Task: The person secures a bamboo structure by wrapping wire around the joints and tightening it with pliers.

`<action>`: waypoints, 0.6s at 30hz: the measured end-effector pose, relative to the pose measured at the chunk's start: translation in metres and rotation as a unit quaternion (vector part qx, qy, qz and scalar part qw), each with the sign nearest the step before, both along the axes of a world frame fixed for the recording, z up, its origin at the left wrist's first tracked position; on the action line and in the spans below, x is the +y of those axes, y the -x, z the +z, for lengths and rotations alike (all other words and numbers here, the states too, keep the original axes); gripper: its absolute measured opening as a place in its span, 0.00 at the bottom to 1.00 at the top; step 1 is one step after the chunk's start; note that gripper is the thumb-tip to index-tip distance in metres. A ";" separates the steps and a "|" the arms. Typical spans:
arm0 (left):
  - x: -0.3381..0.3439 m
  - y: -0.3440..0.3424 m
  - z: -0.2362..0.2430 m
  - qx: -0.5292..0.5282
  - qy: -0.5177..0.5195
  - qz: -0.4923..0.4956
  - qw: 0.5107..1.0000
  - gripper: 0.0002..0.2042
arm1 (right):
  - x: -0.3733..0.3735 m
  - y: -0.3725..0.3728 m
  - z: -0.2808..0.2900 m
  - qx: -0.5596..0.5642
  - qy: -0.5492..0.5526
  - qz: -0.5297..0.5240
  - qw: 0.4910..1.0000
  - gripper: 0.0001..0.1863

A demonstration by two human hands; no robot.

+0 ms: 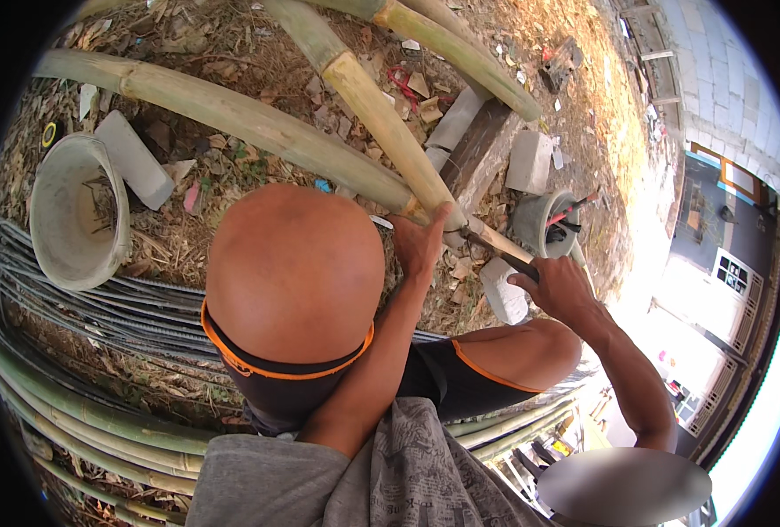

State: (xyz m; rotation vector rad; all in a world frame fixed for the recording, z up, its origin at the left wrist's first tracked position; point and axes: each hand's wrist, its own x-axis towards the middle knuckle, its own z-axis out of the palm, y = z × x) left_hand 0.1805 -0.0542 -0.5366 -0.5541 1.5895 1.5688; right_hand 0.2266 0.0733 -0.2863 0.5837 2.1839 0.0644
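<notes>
My left hand [419, 241] is closed around the near end of a bamboo pole [381, 114], its thumb lying along the top. My right hand [564, 285] grips the dark handle of a machete [519, 263]. The blade runs left to the pole's end, close to my left hand, and meets the bamboo there; how deep it sits I cannot tell. Just beyond my left hand, a thicker bamboo pole [249, 119] comes in from the left and meets the first one. My bent knees are on either side of my left forearm.
A dark wooden beam [482, 149] and grey blocks [528, 162] lie ahead. Tools stand in a grey bucket [530, 215] at right. Nails seem to lie in a pale bucket [61, 224] at left, beside bundled steel bars [100, 307] and stacked bamboo [100, 422].
</notes>
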 end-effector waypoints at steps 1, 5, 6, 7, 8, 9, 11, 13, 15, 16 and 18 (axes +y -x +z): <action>0.000 0.001 0.002 -0.007 -0.001 -0.006 1.000 0.50 | 0.003 0.003 0.000 -0.001 -0.001 -0.001 1.000 0.29; -0.004 0.005 0.005 -0.017 0.008 -0.016 1.000 0.49 | 0.012 0.027 0.005 -0.145 0.072 -0.309 0.937 0.35; -0.002 0.006 0.008 -0.017 0.003 -0.016 1.000 0.49 | 0.018 0.015 0.004 -0.132 0.126 -0.409 0.894 0.36; -0.002 0.006 0.010 -0.027 0.006 -0.020 0.999 0.49 | 0.024 0.005 0.002 -0.120 0.180 -0.502 0.837 0.37; -0.002 0.006 0.011 -0.038 0.009 -0.024 0.999 0.49 | 0.031 -0.001 0.001 -0.132 0.195 -0.551 0.801 0.31; -0.003 0.005 0.009 -0.038 0.012 -0.022 0.999 0.49 | 0.028 -0.002 0.000 -0.134 0.197 -0.550 0.801 0.31; -0.002 0.004 0.005 -0.024 0.010 -0.013 1.000 0.48 | 0.016 -0.004 0.000 -0.064 0.172 -0.442 0.878 0.27; -0.002 0.002 0.003 -0.009 0.006 -0.005 1.000 0.48 | 0.002 0.005 0.008 -0.065 0.144 -0.327 0.932 0.29; -0.002 0.002 0.003 0.004 0.002 0.004 1.000 0.48 | -0.004 0.004 0.011 -0.065 0.114 -0.206 0.970 0.33; -0.001 0.002 0.004 -0.004 -0.002 -0.001 1.000 0.48 | -0.005 -0.001 0.011 -0.031 0.045 -0.061 0.997 0.33; -0.001 0.001 0.003 -0.013 -0.004 -0.004 1.000 0.48 | -0.003 0.000 0.013 -0.008 -0.055 0.186 0.981 0.34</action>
